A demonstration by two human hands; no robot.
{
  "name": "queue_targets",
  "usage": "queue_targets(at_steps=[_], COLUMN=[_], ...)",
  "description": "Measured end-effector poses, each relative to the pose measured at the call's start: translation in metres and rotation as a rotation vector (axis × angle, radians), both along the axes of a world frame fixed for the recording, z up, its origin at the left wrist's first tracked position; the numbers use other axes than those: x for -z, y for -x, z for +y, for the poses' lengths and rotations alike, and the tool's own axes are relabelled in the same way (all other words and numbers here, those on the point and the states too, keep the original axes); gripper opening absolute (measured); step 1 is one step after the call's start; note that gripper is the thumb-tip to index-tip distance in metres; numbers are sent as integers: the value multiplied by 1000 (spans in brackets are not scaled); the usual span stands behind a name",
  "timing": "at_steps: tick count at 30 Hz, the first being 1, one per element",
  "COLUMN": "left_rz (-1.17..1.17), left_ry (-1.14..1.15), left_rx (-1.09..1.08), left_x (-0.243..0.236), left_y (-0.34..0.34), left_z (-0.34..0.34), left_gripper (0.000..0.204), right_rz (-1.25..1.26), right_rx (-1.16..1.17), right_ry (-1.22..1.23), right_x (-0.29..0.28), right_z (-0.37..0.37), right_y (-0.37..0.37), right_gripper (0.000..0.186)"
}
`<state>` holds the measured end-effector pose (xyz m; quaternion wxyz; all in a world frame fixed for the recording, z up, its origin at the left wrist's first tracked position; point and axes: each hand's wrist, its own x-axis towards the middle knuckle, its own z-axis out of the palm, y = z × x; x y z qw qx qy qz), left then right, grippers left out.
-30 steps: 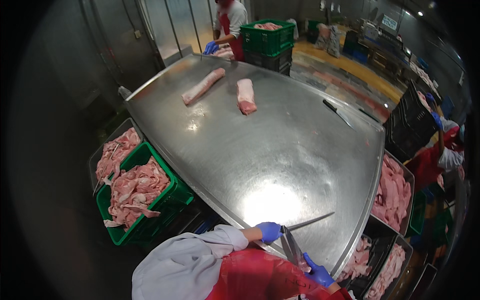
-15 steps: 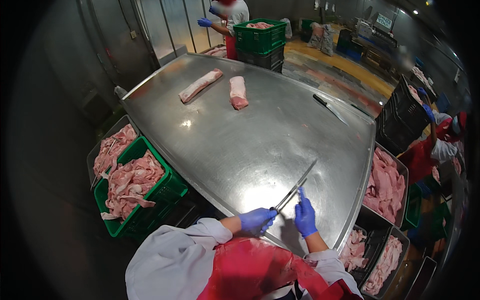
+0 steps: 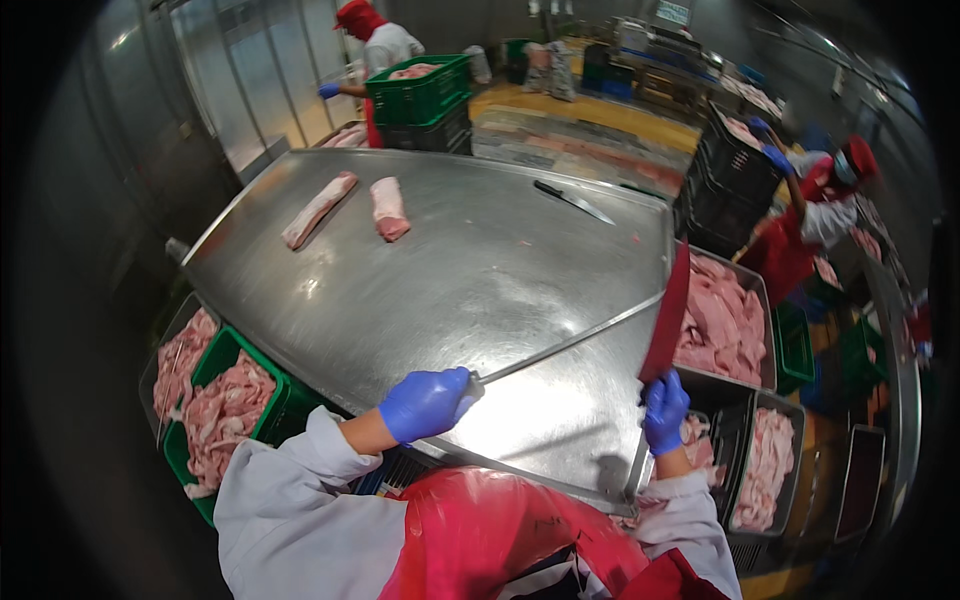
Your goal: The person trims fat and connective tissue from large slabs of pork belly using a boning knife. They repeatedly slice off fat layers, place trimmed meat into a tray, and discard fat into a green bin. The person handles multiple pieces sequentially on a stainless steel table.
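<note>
My left hand point(image 3: 425, 405), in a blue glove, is closed round the handle of a long thin sharpening steel point(image 3: 570, 340) that slants up to the right over the table. My right hand point(image 3: 665, 412), also blue-gloved, grips a knife point(image 3: 667, 315) with its blade pointing upward. That blade looks red and meets or overlaps the steel near its far end; whether they touch I cannot tell. On the metal table point(image 3: 420, 300) lie a long meat piece point(image 3: 318, 210) and a shorter meat piece point(image 3: 390, 210), with a black-handled knife point(image 3: 575, 202) at the far right.
A green crate point(image 3: 292, 408) of meat stands left of the table. Along the right side are a grey bin point(image 3: 769, 335) of meat and smaller tubs. Beyond them, a co-worker point(image 3: 820, 215) handles stacked black crates point(image 3: 715, 190). Another person point(image 3: 385, 50) stands behind a green crate point(image 3: 420, 98).
My hands have moved apart, the right one outward and slightly up. The knife, earlier close along the steel, now stands upright near its far end. The whole view has turned right.
</note>
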<state>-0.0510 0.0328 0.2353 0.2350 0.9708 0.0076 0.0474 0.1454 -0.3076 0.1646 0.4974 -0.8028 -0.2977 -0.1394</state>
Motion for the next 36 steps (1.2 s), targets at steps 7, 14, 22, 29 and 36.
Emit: queue_targets(at_steps=[7,14,22,29,36], left_rz=[-29,-2,271,193,324], left_ry=[40,49,47,579,847], left_rx=[185,542,454,53,233], left_x=[3,6,135,365,375], left_y=[-16,-53,-148,-280,-372], left_z=[-34,-67,-89,-161,-224], left_gripper=[21,20,32,26,50], right_rz=[10,362,1170,1048,1064], right_rx=[114,-139,-188,164,396], right_ry=[154,25,-119,-715,-742], right_x=[79,148,178,183,174], right_z=[-34,-113,-149,-175,-116], right_y=[50,46,109,145,127], right_gripper=[20,15,31,16,15])
